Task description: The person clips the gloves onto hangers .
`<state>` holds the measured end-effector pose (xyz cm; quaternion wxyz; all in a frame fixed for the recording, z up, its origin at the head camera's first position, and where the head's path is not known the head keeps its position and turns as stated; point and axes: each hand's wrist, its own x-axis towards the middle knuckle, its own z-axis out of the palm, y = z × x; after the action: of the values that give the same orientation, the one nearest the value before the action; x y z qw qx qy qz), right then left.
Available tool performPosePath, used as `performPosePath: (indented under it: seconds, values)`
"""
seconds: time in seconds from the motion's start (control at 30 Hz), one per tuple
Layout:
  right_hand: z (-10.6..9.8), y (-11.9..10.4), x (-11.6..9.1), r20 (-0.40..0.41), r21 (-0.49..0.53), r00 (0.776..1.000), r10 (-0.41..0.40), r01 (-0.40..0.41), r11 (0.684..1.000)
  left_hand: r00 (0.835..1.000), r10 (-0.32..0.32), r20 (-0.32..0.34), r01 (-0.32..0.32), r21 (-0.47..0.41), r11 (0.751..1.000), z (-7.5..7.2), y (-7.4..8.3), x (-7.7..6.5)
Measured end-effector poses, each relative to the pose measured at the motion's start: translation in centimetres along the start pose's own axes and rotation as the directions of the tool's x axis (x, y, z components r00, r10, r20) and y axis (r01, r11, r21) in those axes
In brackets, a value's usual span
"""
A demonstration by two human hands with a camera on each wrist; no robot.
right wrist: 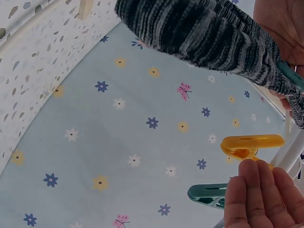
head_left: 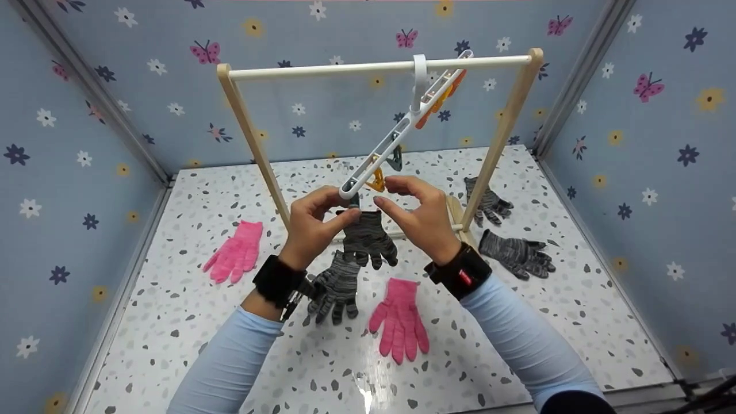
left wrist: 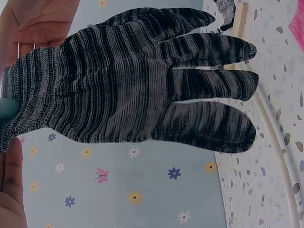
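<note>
A grey-and-black striped knit glove (head_left: pixel 368 241) hangs fingers down from a green clip (left wrist: pixel 7 108) at the near end of a white clip hanger (head_left: pixel 386 148). My left hand (head_left: pixel 313 221) holds the glove's cuff beside this clip, thumb in front. Across the left wrist view the glove (left wrist: pixel 118 85) spreads wide, fingers hanging free. My right hand (head_left: pixel 422 215) is by a yellow clip (right wrist: pixel 251 144), thumb and fingers apart with nothing between them. In the right wrist view its fingertips (right wrist: pixel 261 190) overlap that clip and another green clip (right wrist: pixel 207 194).
The hanger hooks over the white bar (head_left: pixel 322 69) of a wooden-sided rack (head_left: pixel 256 138). More clips, some orange (head_left: pixel 425 118), hang on its far half. On the speckled floor (head_left: pixel 190 368) lie pink gloves (head_left: pixel 399 322) and several grey striped gloves (head_left: pixel 517 253). Patterned walls (head_left: pixel 69 190) enclose the space.
</note>
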<state>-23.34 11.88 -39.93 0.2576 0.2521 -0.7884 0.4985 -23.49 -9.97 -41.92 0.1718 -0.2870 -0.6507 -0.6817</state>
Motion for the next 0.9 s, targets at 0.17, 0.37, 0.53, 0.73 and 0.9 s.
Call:
performPosePath:
  seconds: [0.17, 0.37, 0.53, 0.73, 0.9]
  values:
    - [0.4, 0.3, 0.5, -0.012, 0.004, 1.000, 0.007, -0.007, 1.000, 1.000, 0.004, 0.012, -0.004, 0.020, 1.000, -0.1, -0.1, -0.1]
    - [0.7, 0.1, 0.9, -0.009, 0.014, 1.000, 0.019, -0.019, 1.000, 1.000, 0.008, 0.010, -0.008, 0.003, 1.000, 0.0, 0.1, -0.1]
    - [1.1, 0.0, 1.2, -0.009, 0.027, 1.000, 0.011, -0.011, 1.000, 1.000, 0.009, 0.012, -0.009, -0.010, 1.000, 0.1, 0.2, -0.1]
    - [1.4, -0.1, 1.4, -0.026, 0.038, 0.999, 0.033, -0.032, 0.999, 1.000, 0.016, 0.024, -0.016, -0.016, 1.000, 0.4, 0.3, -0.2]
    - [1.6, -0.4, 1.6, -0.043, 0.034, 0.997, 0.062, -0.061, 0.998, 1.000, 0.007, 0.025, -0.006, -0.012, 1.000, 0.6, 0.3, -0.3]
